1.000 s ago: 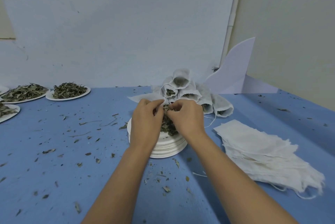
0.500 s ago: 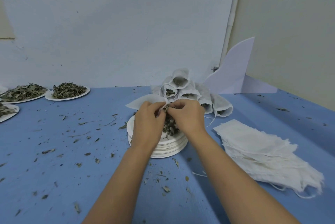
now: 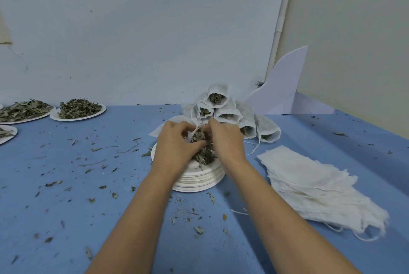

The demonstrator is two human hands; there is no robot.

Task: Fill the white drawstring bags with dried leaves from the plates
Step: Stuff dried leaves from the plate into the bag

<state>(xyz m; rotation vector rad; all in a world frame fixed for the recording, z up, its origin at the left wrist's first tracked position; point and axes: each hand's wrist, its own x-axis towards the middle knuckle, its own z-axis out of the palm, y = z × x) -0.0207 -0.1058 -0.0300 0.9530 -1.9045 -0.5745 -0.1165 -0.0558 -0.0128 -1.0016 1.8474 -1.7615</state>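
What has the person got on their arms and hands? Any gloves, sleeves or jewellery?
Nothing worn shows. The left hand and right hand are bare, with no gloves, and no ring on the fingers in view. The left forearm and right forearm are uncovered down to the picture's bottom edge, with no sleeve, watch or bracelet.

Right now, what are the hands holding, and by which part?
The left hand pinches a white drawstring bag at its open mouth. The right hand pinches dried leaves at that mouth; whether it also grips the bag's edge cannot be told.
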